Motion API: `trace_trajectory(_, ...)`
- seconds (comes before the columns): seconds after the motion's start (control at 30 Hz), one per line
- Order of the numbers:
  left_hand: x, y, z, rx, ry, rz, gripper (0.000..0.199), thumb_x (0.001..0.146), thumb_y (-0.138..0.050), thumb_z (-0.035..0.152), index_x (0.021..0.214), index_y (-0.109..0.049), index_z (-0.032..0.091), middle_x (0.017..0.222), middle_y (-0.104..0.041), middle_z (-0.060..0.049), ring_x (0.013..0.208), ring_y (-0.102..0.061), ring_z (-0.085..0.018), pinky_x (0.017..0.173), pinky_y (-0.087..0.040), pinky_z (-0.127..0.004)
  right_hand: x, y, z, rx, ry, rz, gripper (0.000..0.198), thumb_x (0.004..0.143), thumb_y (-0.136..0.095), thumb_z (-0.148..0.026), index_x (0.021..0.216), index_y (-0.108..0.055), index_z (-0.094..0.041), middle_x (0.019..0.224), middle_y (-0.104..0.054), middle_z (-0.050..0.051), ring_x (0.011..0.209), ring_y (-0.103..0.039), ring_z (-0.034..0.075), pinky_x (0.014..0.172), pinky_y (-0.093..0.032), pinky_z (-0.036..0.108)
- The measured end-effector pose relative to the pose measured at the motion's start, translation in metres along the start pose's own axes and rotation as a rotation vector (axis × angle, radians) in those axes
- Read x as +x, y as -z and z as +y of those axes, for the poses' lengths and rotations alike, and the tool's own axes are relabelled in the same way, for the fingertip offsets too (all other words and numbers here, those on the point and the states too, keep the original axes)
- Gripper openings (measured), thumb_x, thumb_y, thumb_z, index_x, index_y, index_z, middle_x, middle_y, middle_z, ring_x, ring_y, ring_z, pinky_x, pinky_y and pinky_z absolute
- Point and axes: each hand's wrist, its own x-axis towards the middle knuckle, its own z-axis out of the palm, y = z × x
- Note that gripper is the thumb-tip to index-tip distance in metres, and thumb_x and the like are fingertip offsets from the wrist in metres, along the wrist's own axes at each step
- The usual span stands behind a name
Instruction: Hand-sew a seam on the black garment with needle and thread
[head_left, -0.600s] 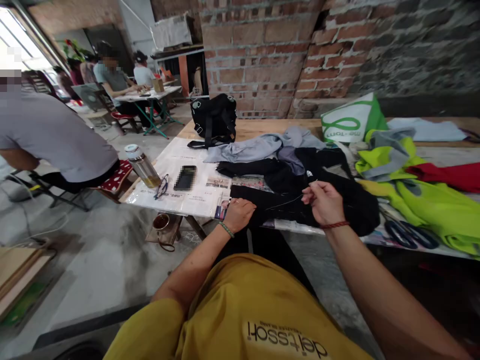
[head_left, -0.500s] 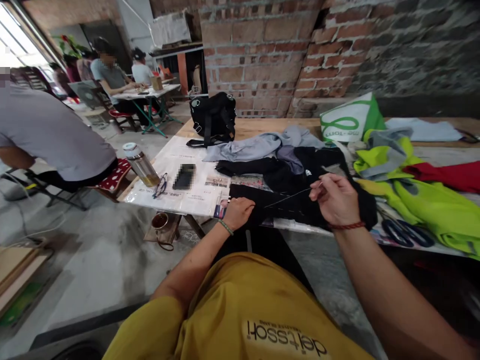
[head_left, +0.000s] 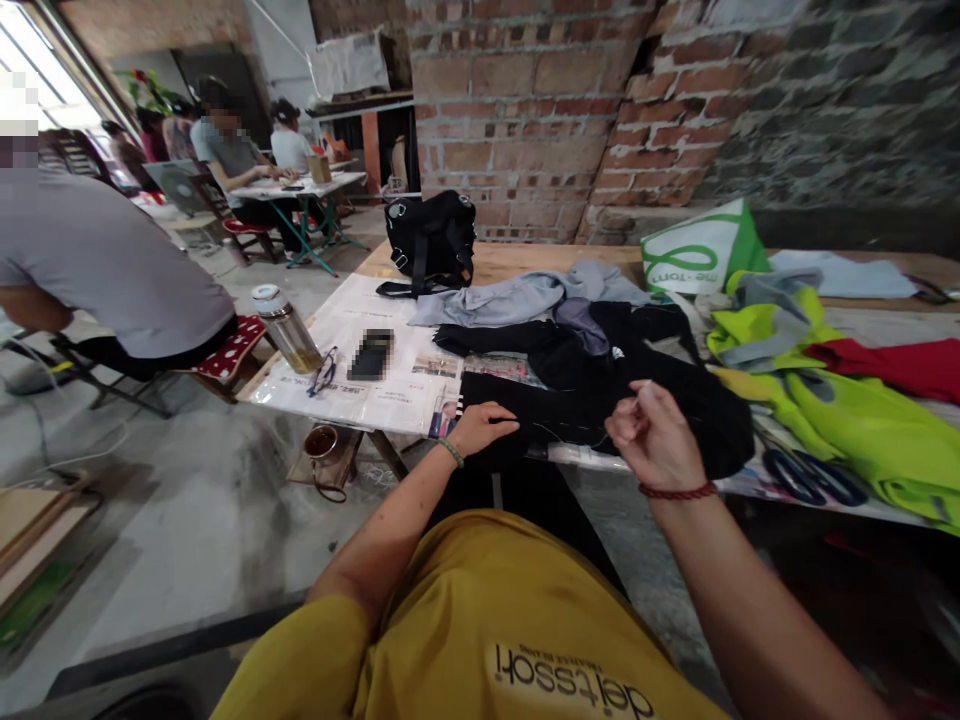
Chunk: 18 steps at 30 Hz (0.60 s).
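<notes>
Near the table's front edge, my left hand point(head_left: 486, 428) lies on the black garment point(head_left: 559, 408), thumb and fingers closed on its edge. My right hand point(head_left: 660, 440) is held over the same cloth farther right, fingers curled into a pinch. A thin pale thread point(head_left: 581, 440) runs slack from the cloth towards this hand. Any needle in the fingertips is too small to make out. Pale stitches show along the garment. Dark-handled scissors point(head_left: 814, 475) rest to the right of my right hand.
Beyond the garment lie grey cloth point(head_left: 495, 300), a black bag point(head_left: 431, 240) and a green-white bag point(head_left: 701, 250). Lime clothing point(head_left: 862, 420) is heaped at right. A flask point(head_left: 285, 330), glasses point(head_left: 324, 372) and phone point(head_left: 371, 355) stand left. A person point(head_left: 112, 260) sits nearby.
My right hand has come down and slightly closer to me, its fingers more curled. The thread, taut before, now hangs slack over the cloth. My left hand stays at the garment's edge, fingers slightly straighter.
</notes>
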Motion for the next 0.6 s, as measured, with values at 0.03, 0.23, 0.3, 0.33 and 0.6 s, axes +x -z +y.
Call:
trace_trajectory(0.03, 0.000, 0.000, -0.001, -0.009, -0.010, 0.004, 0.013, 0.075, -0.067, 0.025, 0.082, -0.073, 0.015, 0.082, -0.067, -0.004, 0.076, -0.061, -0.013, 0.075, -0.047, -0.024, -0.004, 0.000, 0.010, -0.056, -0.064, 0.011, 0.024, 0.072, -0.068, -0.038, 0.088, -0.057, -0.023, 0.058, -0.060, -0.006, 0.036, -0.045, 0.005, 0.036, -0.035, 0.018)
trace_trajectory(0.23, -0.003, -0.002, -0.003, 0.028, -0.036, 0.023, 0.014, 0.077, -0.063, 0.024, 0.083, -0.073, 0.015, 0.080, -0.066, -0.004, 0.075, -0.060, -0.013, 0.073, -0.046, -0.024, -0.025, -0.010, 0.068, -0.543, -0.247, -0.146, 0.030, 0.069, -0.064, -0.041, 0.087, -0.063, -0.017, 0.064, -0.062, -0.001, 0.042, -0.052, 0.007, 0.038, -0.037, 0.019)
trace_trajectory(0.3, -0.004, -0.003, -0.003, 0.040, -0.045, 0.039, 0.014, 0.077, -0.063, 0.023, 0.082, -0.072, 0.015, 0.079, -0.066, -0.004, 0.074, -0.059, -0.013, 0.071, -0.046, -0.024, -0.026, -0.014, 0.080, -0.669, -0.217, -0.211, 0.028, 0.072, -0.059, -0.041, 0.085, -0.064, -0.016, 0.064, -0.062, -0.001, 0.041, -0.051, 0.007, 0.039, -0.038, 0.020)
trace_trajectory(0.33, -0.004, -0.004, -0.004, 0.044, -0.051, 0.050, 0.014, 0.077, -0.063, 0.023, 0.082, -0.072, 0.015, 0.078, -0.065, -0.004, 0.074, -0.059, -0.013, 0.071, -0.046, -0.024, -0.026, -0.015, 0.084, -0.714, -0.193, -0.232, 0.028, 0.073, -0.056, -0.041, 0.086, -0.064, -0.017, 0.063, -0.061, -0.001, 0.041, -0.050, 0.007, 0.040, -0.038, 0.020)
trace_trajectory(0.6, -0.007, -0.005, -0.007, 0.068, -0.111, 0.082, 0.016, 0.078, -0.063, 0.025, 0.085, -0.072, 0.014, 0.078, -0.066, -0.005, 0.073, -0.060, -0.013, 0.069, -0.047, -0.024, -0.026, -0.021, 0.091, -0.905, -0.223, -0.191, 0.034, 0.081, -0.044, -0.042, 0.096, -0.063, -0.019, 0.047, -0.052, -0.005, 0.032, -0.042, 0.009, 0.034, -0.031, 0.020)
